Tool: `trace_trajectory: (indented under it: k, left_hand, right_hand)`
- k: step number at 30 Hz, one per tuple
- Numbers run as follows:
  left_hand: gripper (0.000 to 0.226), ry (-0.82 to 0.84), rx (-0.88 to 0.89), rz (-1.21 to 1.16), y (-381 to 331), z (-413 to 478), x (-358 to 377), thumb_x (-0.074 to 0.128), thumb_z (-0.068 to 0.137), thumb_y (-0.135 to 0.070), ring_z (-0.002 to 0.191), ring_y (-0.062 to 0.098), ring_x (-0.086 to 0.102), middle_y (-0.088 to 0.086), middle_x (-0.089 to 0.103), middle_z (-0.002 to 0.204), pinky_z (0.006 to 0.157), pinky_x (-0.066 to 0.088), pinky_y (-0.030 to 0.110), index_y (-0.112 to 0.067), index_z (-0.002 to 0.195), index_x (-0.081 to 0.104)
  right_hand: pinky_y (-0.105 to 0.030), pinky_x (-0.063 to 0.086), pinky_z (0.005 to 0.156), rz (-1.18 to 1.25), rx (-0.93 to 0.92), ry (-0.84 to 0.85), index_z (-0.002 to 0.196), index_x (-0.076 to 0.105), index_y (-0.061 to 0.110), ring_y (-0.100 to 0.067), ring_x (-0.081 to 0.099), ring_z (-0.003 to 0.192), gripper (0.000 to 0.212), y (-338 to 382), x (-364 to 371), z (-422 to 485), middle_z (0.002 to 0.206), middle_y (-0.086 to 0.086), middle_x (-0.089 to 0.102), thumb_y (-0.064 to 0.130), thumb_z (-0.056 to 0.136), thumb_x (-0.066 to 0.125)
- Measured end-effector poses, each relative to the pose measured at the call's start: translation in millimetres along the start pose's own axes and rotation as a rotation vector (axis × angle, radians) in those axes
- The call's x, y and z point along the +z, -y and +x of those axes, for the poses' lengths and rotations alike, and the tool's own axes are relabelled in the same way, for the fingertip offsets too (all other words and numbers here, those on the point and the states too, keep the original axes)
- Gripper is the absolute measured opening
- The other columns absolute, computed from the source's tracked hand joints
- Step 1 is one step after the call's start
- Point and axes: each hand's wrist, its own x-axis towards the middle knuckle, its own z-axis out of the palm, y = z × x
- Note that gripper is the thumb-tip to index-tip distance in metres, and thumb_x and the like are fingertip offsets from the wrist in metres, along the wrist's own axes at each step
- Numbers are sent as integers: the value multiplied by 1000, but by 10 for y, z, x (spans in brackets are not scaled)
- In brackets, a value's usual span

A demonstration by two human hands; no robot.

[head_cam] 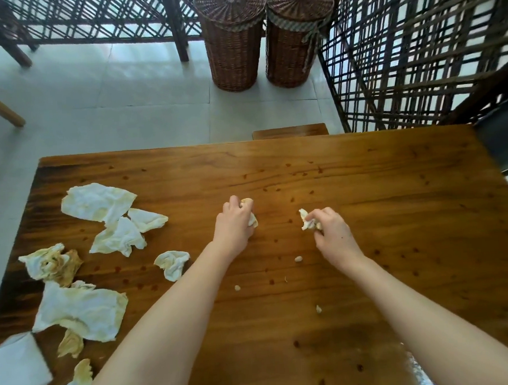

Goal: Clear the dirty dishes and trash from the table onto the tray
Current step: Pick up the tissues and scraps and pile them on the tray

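Both arms reach out over the wooden desk (363, 187). The left grip (233, 222) is curled knuckles-up around a small wad of stained tissue (251, 220), which pokes out past the fingers on the far side and on the side toward the other hand. The right grip (333, 232) pinches a second scrap of tissue (306, 220) between thumb and fingertips, its white end sticking out toward the left grip. The two wads are near each other but apart, both low against the desk top.

Nearer the person than the grips lie three tiny tissue bits (298, 259), scattered apart on the wood. Well out to the left of the left grip is a spread of used napkins: a large flattened one (97, 203) farthest off, two crumpled ones (119, 237) touching just this side of it, a small wad (173, 262) beside the left forearm, a brown-soaked one (50, 263) by the desk's left edge, and a broad sheet (83, 311) closer in. A clean white sheet (16, 371) juts in at the near left corner.

On the tiled floor (126, 96) beyond the grips stand two tall wicker baskets (232, 47), side by side and almost touching, each with a woven lid (228, 1) on it, so I cannot tell what they hold.
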Motion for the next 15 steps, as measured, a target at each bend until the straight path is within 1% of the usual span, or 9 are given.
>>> trace_trajectory:
  k: [6,8,11,13,15]
  left_hand:
    - [56,-41,92,7,-393,-283,-16,67,87,-15,111,24,45,9,41,129,83,46,31,-17,135,40]
    - [58,-39,116,-21,-593,-382,4,67,88,-15,113,24,44,8,40,130,83,45,30,-17,138,39]
    - [60,-33,152,-59,-950,-549,58,67,87,-16,117,25,43,8,39,133,86,46,32,-17,140,39]
    - [53,-26,183,-70,-1217,-674,125,67,87,-17,117,28,44,9,40,132,85,47,34,-17,135,44]
    - [42,-11,216,-72,-1493,-799,218,66,88,-17,116,29,45,9,40,131,82,46,34,-18,125,48]
  right_hand:
    - [-19,43,90,0,51,-35,113,62,19,-13,52,111,32,-130,-304,-383,115,1,57,-2,90,55]
    - [-17,41,89,-4,79,-49,114,62,20,-12,52,110,32,-222,-411,-541,115,2,56,-1,90,55]
    - [-19,43,89,-19,107,-73,116,61,20,-12,51,110,34,-404,-569,-821,115,2,55,-2,91,53]
    - [-22,46,89,-42,101,-71,117,60,20,-13,50,109,36,-555,-674,-1035,115,3,54,-3,91,51]
    - [-23,48,88,-57,104,-87,116,59,21,-12,50,107,36,-740,-767,-1251,115,3,54,-3,91,51]
